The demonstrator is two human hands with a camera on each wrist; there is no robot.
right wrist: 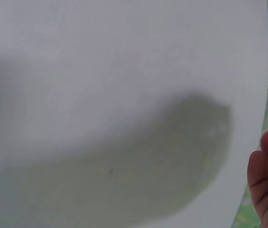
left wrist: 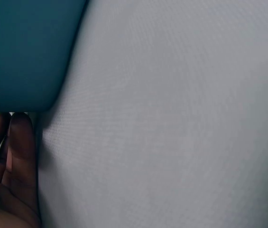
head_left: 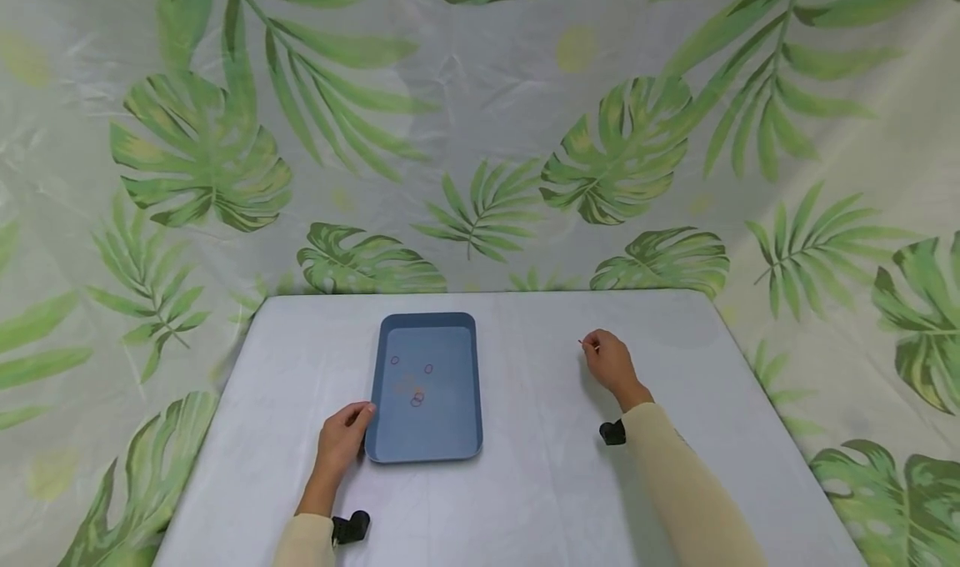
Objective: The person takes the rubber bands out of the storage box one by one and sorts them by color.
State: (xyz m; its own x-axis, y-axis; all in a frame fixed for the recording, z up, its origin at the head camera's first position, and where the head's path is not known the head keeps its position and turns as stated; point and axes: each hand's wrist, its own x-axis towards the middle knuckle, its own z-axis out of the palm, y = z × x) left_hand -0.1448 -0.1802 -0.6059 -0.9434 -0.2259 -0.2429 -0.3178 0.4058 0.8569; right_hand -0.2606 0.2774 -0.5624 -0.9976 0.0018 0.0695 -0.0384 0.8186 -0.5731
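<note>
A blue tray (head_left: 427, 442) lies on the table, left of the middle. Inside it are several thin loops that look like rubber bands; one red rubber band (head_left: 429, 368) lies near the middle, and paler orange ones show faintly. My left hand (head_left: 343, 440) touches the tray's left side; in the left wrist view, fairly straight fingers (left wrist: 22, 147) meet the tray edge. To the right, raised above the table, my right hand (head_left: 609, 360) pinches a thin red band between thumb and forefinger. The right wrist view shows only some other fingers, not the band.
A white cloth covers the table (head_left: 532, 400), and a leaf-patterned curtain (head_left: 487, 133) hangs behind and at the sides. Black wrist cameras sit below the left wrist (head_left: 351, 527) and the right wrist (head_left: 612, 433). A small dark speck (right wrist: 111, 171) lies on the cloth.
</note>
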